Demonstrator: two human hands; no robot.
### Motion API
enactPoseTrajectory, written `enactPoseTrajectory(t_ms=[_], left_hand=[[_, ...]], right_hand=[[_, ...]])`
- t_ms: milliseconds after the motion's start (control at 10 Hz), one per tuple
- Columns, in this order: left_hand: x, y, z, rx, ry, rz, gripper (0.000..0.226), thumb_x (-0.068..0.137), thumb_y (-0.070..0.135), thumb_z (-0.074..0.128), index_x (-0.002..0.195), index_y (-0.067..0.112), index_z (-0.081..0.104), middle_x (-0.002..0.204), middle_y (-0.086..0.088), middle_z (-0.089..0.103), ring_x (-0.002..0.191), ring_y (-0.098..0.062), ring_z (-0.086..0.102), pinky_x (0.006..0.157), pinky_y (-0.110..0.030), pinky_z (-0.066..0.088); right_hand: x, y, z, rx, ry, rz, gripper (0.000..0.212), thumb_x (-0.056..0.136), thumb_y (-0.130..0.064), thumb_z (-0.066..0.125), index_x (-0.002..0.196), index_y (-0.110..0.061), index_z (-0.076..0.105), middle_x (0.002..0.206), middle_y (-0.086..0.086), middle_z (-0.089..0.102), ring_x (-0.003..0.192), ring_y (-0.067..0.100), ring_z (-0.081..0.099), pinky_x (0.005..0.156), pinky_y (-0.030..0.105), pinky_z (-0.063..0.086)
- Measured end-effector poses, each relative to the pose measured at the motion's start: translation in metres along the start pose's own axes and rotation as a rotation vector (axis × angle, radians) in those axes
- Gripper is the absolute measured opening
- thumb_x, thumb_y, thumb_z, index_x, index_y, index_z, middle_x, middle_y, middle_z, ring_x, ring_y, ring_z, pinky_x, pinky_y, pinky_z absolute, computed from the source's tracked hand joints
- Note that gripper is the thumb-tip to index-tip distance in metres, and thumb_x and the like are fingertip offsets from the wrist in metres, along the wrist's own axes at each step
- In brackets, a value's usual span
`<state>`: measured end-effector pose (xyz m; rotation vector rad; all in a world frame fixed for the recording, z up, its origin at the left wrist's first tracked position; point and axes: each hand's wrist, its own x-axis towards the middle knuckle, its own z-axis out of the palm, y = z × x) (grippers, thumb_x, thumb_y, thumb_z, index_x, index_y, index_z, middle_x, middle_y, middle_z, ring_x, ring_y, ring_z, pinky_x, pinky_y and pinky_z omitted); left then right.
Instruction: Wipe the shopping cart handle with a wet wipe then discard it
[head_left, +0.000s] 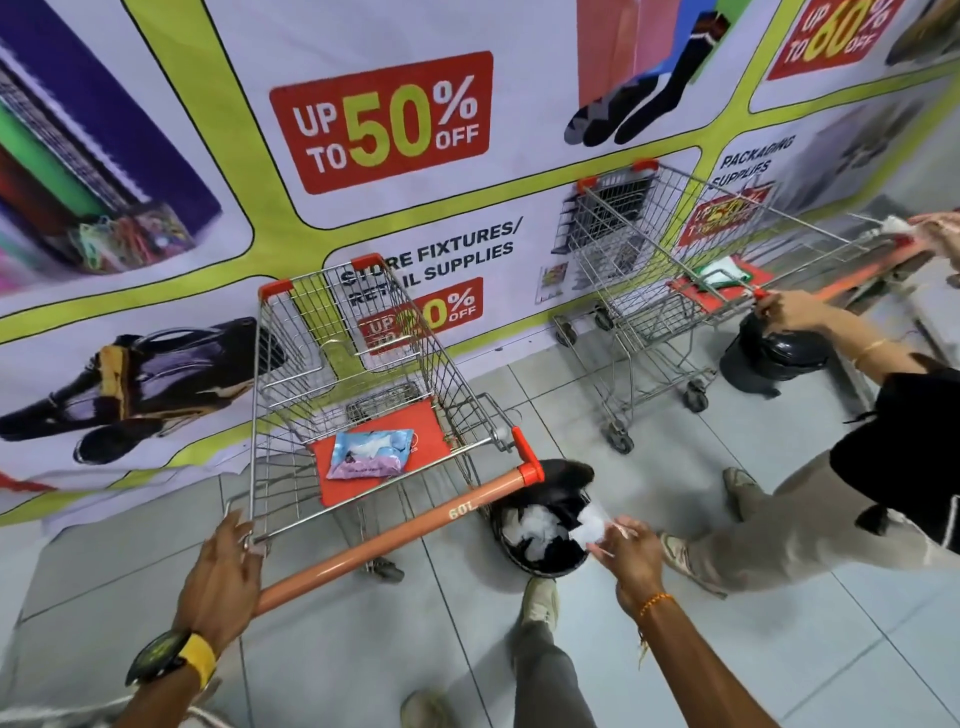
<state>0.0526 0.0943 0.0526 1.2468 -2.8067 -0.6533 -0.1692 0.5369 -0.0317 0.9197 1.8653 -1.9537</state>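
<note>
The shopping cart's orange handle (415, 525) runs diagonally across the lower middle, marked 601. My left hand (223, 577) grips the handle's left end. My right hand (631, 551) pinches a crumpled white wet wipe (589, 525) just above the open black bin (540, 525), which stands on the floor right of the cart and holds several used white wipes. A pack of wet wipes (371, 452) lies on the cart's red child seat (337, 478).
A second cart (670, 270) stands to the right, where another person (883, 452) holds its handle beside another black bin (769, 353). A printed sale banner (363, 130) covers the wall behind both carts. My feet (540, 603) stand on grey tiles.
</note>
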Motion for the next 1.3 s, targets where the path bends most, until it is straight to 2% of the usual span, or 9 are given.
enactPoseTrajectory(t_ms=[100,200,400,700,800,900,1000,1200,1300], left_hand=[[0.002,0.005,-0.004,0.094,-0.035,0.052,0.049,0.089,0.011,0.056,0.136,0.009,0.041,0.119,-0.029,0.061,0.102,-0.048,0.059,0.083,-0.056,0.051],[0.007,0.015,-0.01,0.203,-0.06,0.2,0.043,0.091,0.024,0.053,0.13,0.005,0.05,0.115,-0.027,0.065,0.108,-0.045,0.057,0.096,-0.058,0.045],[0.021,0.078,0.01,0.217,-0.144,0.363,0.059,0.093,0.049,0.031,0.138,0.013,0.042,0.136,-0.018,0.055,0.126,-0.037,0.047,0.107,-0.05,0.038],[0.027,0.195,0.058,0.132,-0.226,0.593,0.054,0.096,0.043,0.037,0.14,0.012,0.039,0.142,-0.014,0.051,0.133,-0.028,0.044,0.117,-0.037,0.021],[0.026,0.223,0.07,0.117,-0.25,0.672,0.053,0.096,0.041,0.038,0.139,0.01,0.039,0.142,-0.015,0.051,0.132,-0.028,0.045,0.117,-0.038,0.023],[0.022,0.243,0.079,0.105,-0.273,0.7,0.056,0.096,0.044,0.035,0.14,0.01,0.038,0.143,-0.015,0.05,0.133,-0.028,0.045,0.117,-0.041,0.026],[0.017,0.254,0.089,0.095,-0.293,0.739,0.056,0.097,0.044,0.033,0.142,0.011,0.035,0.144,-0.016,0.049,0.134,-0.029,0.043,0.117,-0.043,0.026],[0.026,0.248,0.104,-0.003,-0.276,0.734,0.053,0.098,0.046,0.033,0.142,0.017,0.034,0.144,-0.008,0.049,0.132,-0.024,0.044,0.112,-0.043,0.032],[0.025,0.248,0.105,-0.016,-0.264,0.728,0.05,0.098,0.043,0.036,0.14,0.016,0.035,0.143,-0.009,0.05,0.131,-0.025,0.045,0.112,-0.043,0.033]], right_hand=[[0.011,-0.004,0.005,-0.036,0.012,-0.039,0.007,0.087,0.009,0.063,0.082,0.004,0.064,0.083,0.013,0.061,0.077,0.026,0.062,0.08,0.037,0.06],[0.022,-0.002,0.008,-0.136,0.006,-0.038,0.012,0.081,0.005,0.069,0.074,-0.005,0.072,0.073,0.007,0.065,0.07,0.019,0.059,0.077,0.036,0.05],[0.036,0.004,0.014,-0.181,0.014,-0.02,0.015,0.083,0.0,0.072,0.077,-0.013,0.075,0.087,0.009,0.074,0.085,0.023,0.067,0.084,0.032,0.051],[0.04,-0.002,0.019,-0.068,0.003,0.037,0.014,0.094,0.007,0.055,0.096,-0.004,0.064,0.087,0.01,0.06,0.078,0.022,0.059,0.072,0.042,0.061],[0.039,-0.001,0.02,-0.002,0.041,0.038,0.017,0.087,0.012,0.062,0.083,-0.004,0.062,0.08,0.011,0.058,0.082,0.03,0.064,0.084,0.046,0.06],[0.037,0.0,0.021,-0.136,0.081,-0.021,0.017,0.084,-0.008,0.072,0.067,-0.01,0.071,0.071,0.005,0.069,0.074,0.022,0.067,0.075,0.032,0.056],[0.042,0.006,0.023,-0.211,0.076,-0.046,0.017,0.086,-0.011,0.069,0.071,-0.012,0.077,0.074,0.001,0.074,0.077,0.021,0.07,0.078,0.032,0.056],[0.068,0.017,0.02,-0.316,-0.228,0.044,0.042,0.096,-0.012,0.054,0.132,-0.03,0.064,0.126,-0.002,0.065,0.113,0.017,0.06,0.11,0.051,0.046],[0.09,0.029,0.015,-0.347,-0.246,-0.013,0.048,0.091,-0.009,0.052,0.132,-0.03,0.065,0.142,-0.003,0.06,0.131,0.019,0.054,0.118,0.05,0.04]])
